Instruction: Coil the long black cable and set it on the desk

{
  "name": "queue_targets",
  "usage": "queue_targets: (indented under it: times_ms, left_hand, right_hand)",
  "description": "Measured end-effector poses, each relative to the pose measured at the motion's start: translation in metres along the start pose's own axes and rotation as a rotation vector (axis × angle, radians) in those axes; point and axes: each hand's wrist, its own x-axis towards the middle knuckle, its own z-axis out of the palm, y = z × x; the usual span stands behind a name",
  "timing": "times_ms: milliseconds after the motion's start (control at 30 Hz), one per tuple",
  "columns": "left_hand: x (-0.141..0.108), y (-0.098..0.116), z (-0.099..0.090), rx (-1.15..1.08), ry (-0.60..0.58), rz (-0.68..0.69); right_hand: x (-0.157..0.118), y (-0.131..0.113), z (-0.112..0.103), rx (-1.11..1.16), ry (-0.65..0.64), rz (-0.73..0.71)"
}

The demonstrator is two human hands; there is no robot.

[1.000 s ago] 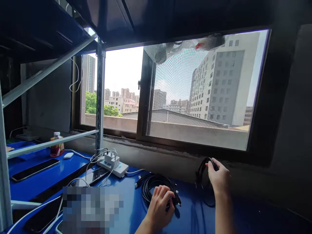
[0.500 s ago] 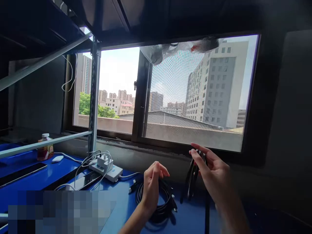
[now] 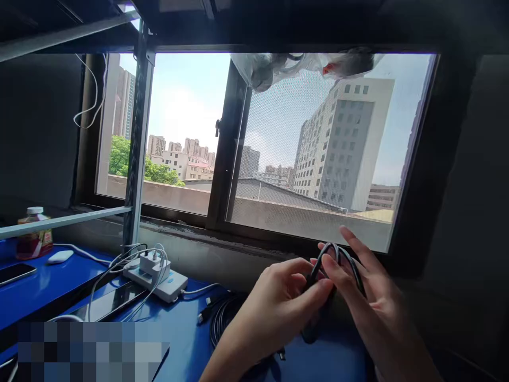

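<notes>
A black cable (image 3: 353,266), bent into loops, is up in front of the window between my two hands. My right hand (image 3: 368,294) pinches it near the top of the loops between thumb and fingers, with the index finger stretched upward. From the left side, my left hand (image 3: 274,305) closes thumb and fingertips on the same cable. Part of the bundle hangs below, mostly hidden by the fingers. Behind my left wrist, a coiled black cable (image 3: 217,326) with plug ends lies on the blue table (image 3: 185,339), partly covered by my forearm.
On the left of the table are a white power strip (image 3: 175,286) with chargers and tangled leads, phones (image 3: 18,272), a white mouse-like object (image 3: 60,257) and a capped bottle (image 3: 35,233). A metal shelf post (image 3: 137,138) rises before the window.
My left hand has moved right and up from over the coil to take hold of the cable in my right hand. The view has shifted slightly right.
</notes>
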Motion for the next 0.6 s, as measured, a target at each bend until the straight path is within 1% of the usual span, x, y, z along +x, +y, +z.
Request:
queue_targets:
  times_ms: [67,100,133,233,300,333,400,533,567,600]
  left_hand:
    - [0.006,-0.004,-0.003,-0.06,0.092,0.048]
    - [0.008,-0.006,-0.005,-0.096,0.117,0.055]
    - [0.01,-0.007,-0.007,-0.133,0.124,0.052]
    - [0.013,-0.007,-0.012,-0.226,0.092,0.019]
    - [0.012,-0.004,-0.014,-0.267,0.11,0.018]
    - [0.011,-0.002,-0.016,-0.283,0.137,0.025]
    - [0.01,0.002,-0.02,-0.281,0.236,0.078]
    - [0.006,0.007,-0.039,-0.114,0.569,0.29]
    - [0.004,0.008,-0.045,-0.069,0.625,0.309]
    - [0.001,0.01,-0.05,-0.043,0.649,0.297]
  right_hand:
    - [-0.003,-0.002,0.002,-0.025,0.014,-0.007]
    - [-0.004,-0.002,0.002,-0.032,0.007,-0.011]
    - [-0.004,-0.002,0.001,-0.035,-0.004,-0.015]
    - [0.001,0.004,-0.008,-0.041,-0.056,-0.032]
    - [0.005,0.008,-0.017,-0.073,-0.067,-0.026]
    - [0.008,0.01,-0.021,-0.097,-0.053,-0.013]
    - [0.01,0.011,-0.029,-0.144,0.019,0.029]
    - [0.014,0.01,-0.046,-0.161,0.205,0.109]
    - [0.016,0.013,-0.054,-0.164,0.242,0.122]
    - [0.018,0.017,-0.062,-0.177,0.271,0.128]
